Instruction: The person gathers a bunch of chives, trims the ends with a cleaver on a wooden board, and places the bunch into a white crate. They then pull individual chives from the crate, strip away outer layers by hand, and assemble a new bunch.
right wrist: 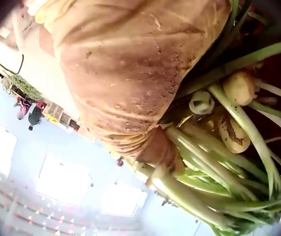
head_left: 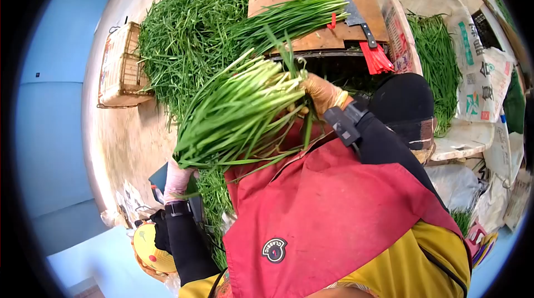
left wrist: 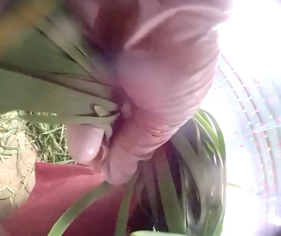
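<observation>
A large bunch of garlic chives [head_left: 239, 114] lies slanted across the lap, over a red apron [head_left: 334, 198]. My right hand [head_left: 325, 93], in a dirty yellowish glove, grips its pale stem ends; in the right wrist view, fingertips [right wrist: 240, 88] show among the white stems [right wrist: 204, 157]. Around the leafy end, low on the left, is my left hand [head_left: 179, 178] in a pink glove. Up close in the left wrist view, its curled fingers [left wrist: 155, 108] and thumb pinch green leaves [left wrist: 42, 93]. Some long leaves hang loose below the bunch.
Ahead, a wooden board [head_left: 370, 6] bears another chive bunch [head_left: 300, 17], a cleaver [head_left: 353, 14] and red ties [head_left: 376, 58]. A big chive heap [head_left: 189, 31] lies left of it, beside a woven crate [head_left: 119, 67]. On the right stands a white tub [head_left: 401, 31] holding chives.
</observation>
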A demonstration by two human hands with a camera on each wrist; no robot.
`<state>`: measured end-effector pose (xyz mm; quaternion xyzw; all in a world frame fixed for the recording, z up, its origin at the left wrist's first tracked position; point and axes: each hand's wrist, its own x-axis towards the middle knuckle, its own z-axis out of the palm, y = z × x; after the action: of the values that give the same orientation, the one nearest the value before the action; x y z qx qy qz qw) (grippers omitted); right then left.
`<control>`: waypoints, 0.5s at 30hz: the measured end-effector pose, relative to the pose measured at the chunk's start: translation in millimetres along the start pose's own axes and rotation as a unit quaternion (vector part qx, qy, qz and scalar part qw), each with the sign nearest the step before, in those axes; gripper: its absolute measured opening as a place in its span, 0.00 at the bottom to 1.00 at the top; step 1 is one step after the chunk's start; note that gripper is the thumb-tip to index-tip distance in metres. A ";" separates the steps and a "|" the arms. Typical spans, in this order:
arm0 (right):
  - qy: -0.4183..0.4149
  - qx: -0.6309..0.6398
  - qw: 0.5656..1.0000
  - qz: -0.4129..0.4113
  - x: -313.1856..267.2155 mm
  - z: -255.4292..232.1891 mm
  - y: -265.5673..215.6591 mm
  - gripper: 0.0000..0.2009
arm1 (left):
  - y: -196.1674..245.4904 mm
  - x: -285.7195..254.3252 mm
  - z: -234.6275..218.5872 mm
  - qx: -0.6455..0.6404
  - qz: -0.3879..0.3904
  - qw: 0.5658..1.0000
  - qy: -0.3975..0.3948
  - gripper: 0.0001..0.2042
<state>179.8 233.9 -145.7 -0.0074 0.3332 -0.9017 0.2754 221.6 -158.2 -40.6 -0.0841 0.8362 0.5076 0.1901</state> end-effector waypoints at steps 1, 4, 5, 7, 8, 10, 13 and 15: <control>-0.037 -0.039 0.999 -0.009 -5.3 13.8 -18.7 0.19 | -0.3 2.6 -3.0 0.018 -0.002 1.000 -0.006 0.15; 0.018 -0.065 0.997 -0.036 -2.2 22.8 -29.3 0.18 | -6.8 8.2 11.6 -0.003 -0.002 1.000 -0.012 0.15; 0.068 -0.058 0.995 -0.039 -2.3 23.8 -30.1 0.16 | -7.9 7.0 17.3 -0.005 -0.021 1.000 -0.006 0.15; 0.093 -0.011 0.995 -0.045 -11.2 5.6 -41.3 0.11 | -32.2 13.4 13.3 -0.004 -0.011 1.000 -0.018 0.15; 0.060 -0.004 0.997 -0.057 -16.7 -3.3 -49.5 0.11 | -43.9 14.6 13.3 -0.006 -0.015 1.000 -0.017 0.15; 0.087 -0.032 0.988 -0.121 -34.4 -15.0 -65.8 0.13 | -51.4 18.4 15.6 -0.047 -0.012 0.998 0.027 0.14; 0.107 -0.027 0.991 -0.082 -51.7 -44.1 -76.2 0.14 | -71.8 24.4 8.6 0.012 -0.025 1.000 0.005 0.13; 0.153 -0.116 0.980 -0.044 -55.0 -46.4 -69.1 0.12 | -66.1 20.5 16.5 -0.012 -0.015 1.000 0.019 0.13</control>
<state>183.4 332.5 -130.7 0.0838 0.4733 -0.8585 0.1784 228.8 -173.7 -109.7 -0.1083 0.8321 0.5129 0.1810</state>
